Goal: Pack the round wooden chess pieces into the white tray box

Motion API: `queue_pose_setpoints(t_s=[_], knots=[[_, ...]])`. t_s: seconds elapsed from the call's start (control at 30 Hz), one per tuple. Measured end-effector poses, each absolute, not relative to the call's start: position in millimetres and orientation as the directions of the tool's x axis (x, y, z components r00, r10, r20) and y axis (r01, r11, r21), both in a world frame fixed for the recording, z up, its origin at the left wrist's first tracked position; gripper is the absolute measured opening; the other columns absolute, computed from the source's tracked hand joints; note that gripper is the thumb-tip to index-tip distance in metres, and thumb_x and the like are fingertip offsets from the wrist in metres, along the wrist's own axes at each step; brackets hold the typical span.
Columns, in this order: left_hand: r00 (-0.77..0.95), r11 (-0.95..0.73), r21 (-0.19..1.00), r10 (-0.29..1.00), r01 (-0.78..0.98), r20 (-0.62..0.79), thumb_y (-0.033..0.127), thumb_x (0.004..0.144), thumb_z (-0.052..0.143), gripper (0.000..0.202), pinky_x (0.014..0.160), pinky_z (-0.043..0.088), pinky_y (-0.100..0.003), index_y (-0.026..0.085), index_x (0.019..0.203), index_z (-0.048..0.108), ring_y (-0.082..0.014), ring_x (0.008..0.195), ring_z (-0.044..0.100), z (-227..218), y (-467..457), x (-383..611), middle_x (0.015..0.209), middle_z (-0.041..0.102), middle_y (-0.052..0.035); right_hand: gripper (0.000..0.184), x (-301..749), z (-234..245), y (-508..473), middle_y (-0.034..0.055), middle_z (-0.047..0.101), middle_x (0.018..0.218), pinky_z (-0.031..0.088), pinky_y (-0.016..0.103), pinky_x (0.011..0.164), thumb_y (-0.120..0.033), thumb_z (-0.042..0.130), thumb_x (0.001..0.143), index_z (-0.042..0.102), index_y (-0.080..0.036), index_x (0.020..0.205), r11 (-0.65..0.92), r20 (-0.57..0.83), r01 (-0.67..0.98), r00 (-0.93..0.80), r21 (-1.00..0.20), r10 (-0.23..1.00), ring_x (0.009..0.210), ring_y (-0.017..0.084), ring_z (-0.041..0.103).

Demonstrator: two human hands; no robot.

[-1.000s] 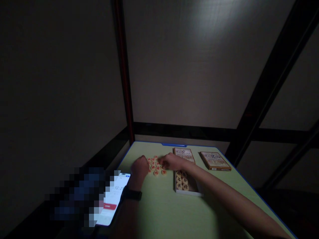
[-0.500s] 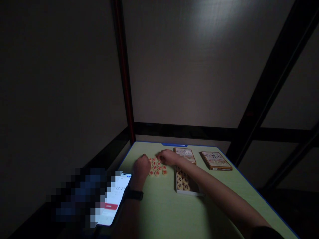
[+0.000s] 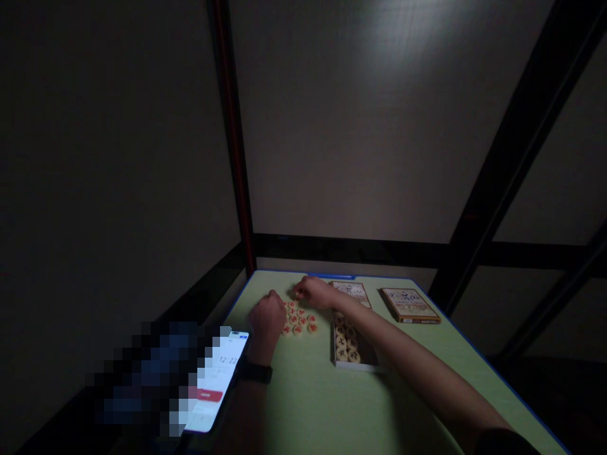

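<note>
Round Chinese chess pieces with red characters (image 3: 302, 321) lie in rough rows on the pale green table (image 3: 322, 404). Just left of them rests my left hand (image 3: 268, 316), its fingers curled closed; whatever is inside is hidden. My right hand (image 3: 315, 292) is at the far side of the rows, fingertips pinched on what looks like one small piece, mostly covered by the fingers. Under my right forearm stands an open white-edged box (image 3: 363, 367) with dark-lettered pieces (image 3: 342, 342) in its left part. The forearm covers some of that box.
Behind the open box lies a printed box lid (image 3: 351, 291), partly covered by my right arm. A similar flat box (image 3: 410, 304) sits at the far right. A lit phone (image 3: 215, 385) showing a timer is beside my left wrist. Walls close off the back and left.
My right hand has moved slightly away from me and left, off the red pieces towards the far edge. My left hand has stayed almost still. The phone timer has advanced.
</note>
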State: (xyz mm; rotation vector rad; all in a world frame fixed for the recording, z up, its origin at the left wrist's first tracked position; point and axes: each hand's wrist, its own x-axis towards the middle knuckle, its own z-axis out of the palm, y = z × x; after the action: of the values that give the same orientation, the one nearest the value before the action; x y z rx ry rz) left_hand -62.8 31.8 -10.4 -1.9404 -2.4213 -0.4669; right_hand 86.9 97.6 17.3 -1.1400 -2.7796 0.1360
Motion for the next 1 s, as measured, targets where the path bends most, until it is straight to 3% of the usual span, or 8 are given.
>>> queue_pose_setpoints(t_s=[0.17, 0.37, 0.53, 0.63, 0.73, 0.87, 1.0], knots=[[-0.198, 0.156, 0.225, 0.963, 0.962, 0.181, 0.021, 0.098, 0.029, 0.035, 0.074, 0.051, -0.031, 0.013, 0.107, 0.063, -0.0245, 0.093, 0.07, -16.1, 33.8, -65.4, 0.103, 0.07, -0.0162, 0.029, 97.3, 26.5, 107.7, 0.0049, 0.076, 0.087, 0.041, 0.019, 0.067, -0.002, 0.058, 0.073, 0.075, -0.015, 0.092, 0.677, 0.033, 0.722, -0.68, -0.142, 0.732, 0.077, 0.015, 0.066], [-0.119, 0.097, 0.22, 0.989, 0.971, 0.091, 0.018, 0.097, 0.031, 0.034, 0.075, 0.049, -0.029, 0.017, 0.107, 0.064, -0.0232, 0.097, 0.069, -14.1, 34.2, -65.9, 0.104, 0.073, -0.0135, 0.025, 111.4, 8.4, 104.4, 0.0088, 0.077, 0.088, 0.042, 0.023, 0.065, -0.006, 0.059, 0.074, 0.077, -0.016, 0.087, 0.629, -0.026, 0.772, -0.633, -0.096, 0.773, 0.08, 0.02, 0.069], [-0.136, 0.109, 0.265, 0.987, 0.958, 0.086, 0.016, 0.095, 0.036, 0.036, 0.076, 0.05, -0.031, 0.021, 0.118, 0.063, -0.0246, 0.1, 0.069, -15.0, 34.1, -68.6, 0.107, 0.073, -0.0127, 0.025, 110.1, 5.1, 107.4, 0.0028, 0.078, 0.088, 0.043, 0.02, 0.067, -0.009, 0.066, 0.073, 0.077, -0.02, 0.093, 0.644, -0.05, 0.756, -0.652, -0.117, 0.757, 0.081, 0.017, 0.069], [-0.168, 0.131, 0.286, 0.98, 0.949, 0.109, 0.011, 0.091, 0.039, 0.039, 0.077, 0.05, -0.031, 0.022, 0.12, 0.063, -0.0251, 0.102, 0.069, -18.0, 36.0, -72.3, 0.11, 0.073, -0.013, 0.025, 102.2, 6.8, 113.2, 0.0023, 0.078, 0.084, 0.043, 0.019, 0.066, -0.006, 0.062, 0.075, 0.078, -0.019, 0.089, 0.657, -0.038, 0.744, -0.665, -0.124, 0.746, 0.078, 0.015, 0.069], [-0.172, 0.131, 0.292, 0.978, 0.947, 0.119, 0.009, 0.089, 0.041, 0.041, 0.077, 0.05, -0.03, 0.022, 0.121, 0.063, -0.0248, 0.103, 0.068, -20.4, 38.1, -75.1, 0.111, 0.072, -0.0118, 0.029, 88.3, 5.3, 114.9, 0.0061, 0.078, 0.093, 0.044, 0.021, 0.072, -0.007, 0.06, 0.077, 0.077, -0.018, 0.098, 0.679, 0.015, 0.725, -0.682, -0.112, 0.731, 0.086, 0.018, 0.069], [-0.174, 0.144, 0.279, 0.981, 0.95, 0.084, 0.011, 0.091, 0.042, 0.034, 0.076, 0.049, -0.028, 0.02, 0.112, 0.067, -0.0233, 0.101, 0.068, -21.5, 38.4, -76.4, 0.107, 0.073, -0.0122, 0.034, 68.9, 2.9, 110.5, 0.0092, 0.076, 0.105, 0.045, 0.024, 0.081, -0.011, 0.059, 0.08, 0.075, -0.017, 0.11, 0.718, 0.068, 0.69, -0.715, -0.087, 0.696, 0.099, 0.02, 0.068], [-0.157, 0.124, 0.268, 0.982, 0.955, 0.104, 0.013, 0.091, 0.045, 0.027, 0.079, 0.048, -0.027, 0.016, 0.103, 0.07, -0.0237, 0.102, 0.067, -21.1, 36.8, -76.8, 0.104, 0.072, -0.0139, 0.032, 57.7, 6.1, 104.1, 0.0046, 0.078, 0.095, 0.045, 0.022, 0.077, -0.008, 0.057, 0.078, 0.077, -0.02, 0.1, 0.74, 0.05, 0.67, -0.738, -0.063, 0.673, 0.091, 0.018, 0.069]])
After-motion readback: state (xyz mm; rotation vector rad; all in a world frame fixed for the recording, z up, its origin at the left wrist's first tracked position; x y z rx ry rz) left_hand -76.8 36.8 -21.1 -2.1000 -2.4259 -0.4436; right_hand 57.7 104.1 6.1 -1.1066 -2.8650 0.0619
